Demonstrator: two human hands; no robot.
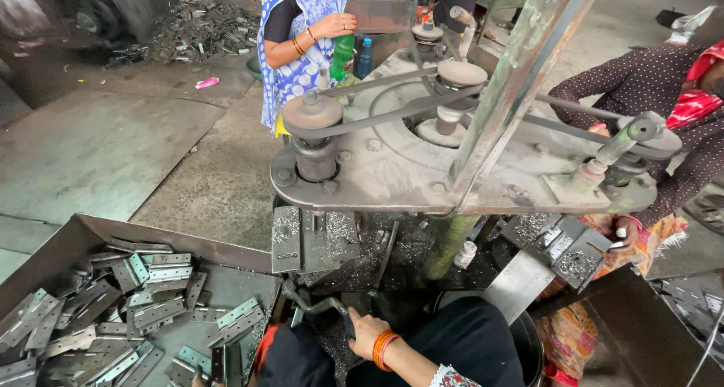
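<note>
Floor [113, 146] is grey concrete with flat steel sheets laid on it; a scrap heap [200, 25] of metal offcuts sits far back left; workshop is dim and dusty. In front of me is the machine's round steel table [400, 172], grimy, carrying belt pulleys [311, 114] on spindles, a dark belt [392, 110] looped round them, and a slanted green-grey steel post [520, 70] crossing the view; metal swarf lies over the jigs [313, 236] under the table rim.

Left of me is an open sheet-metal tray [83, 232] full of flat grey hinges [143, 296], perforated, piled loose at all angles; some folded, some open.

My right hand [366, 330] is low centre, orange bangles on the wrist, fingers wrapped round the dark grip end of a bent metal lever [317, 305] that runs up-left toward the jigs; grip is clenched on it. The lever sits just below the table, between my knees and the swarf-covered bed. My left hand [200, 382] barely shows at the bottom edge by the tray; can't tell whether it holds anything.

Other people: one in a blue-white patterned garment [302, 33] stands at the far side of the table beside a green bottle [342, 55]; another in a dark dotted sleeve [641, 85] on the right, hand [624, 232] at a jig.
</note>
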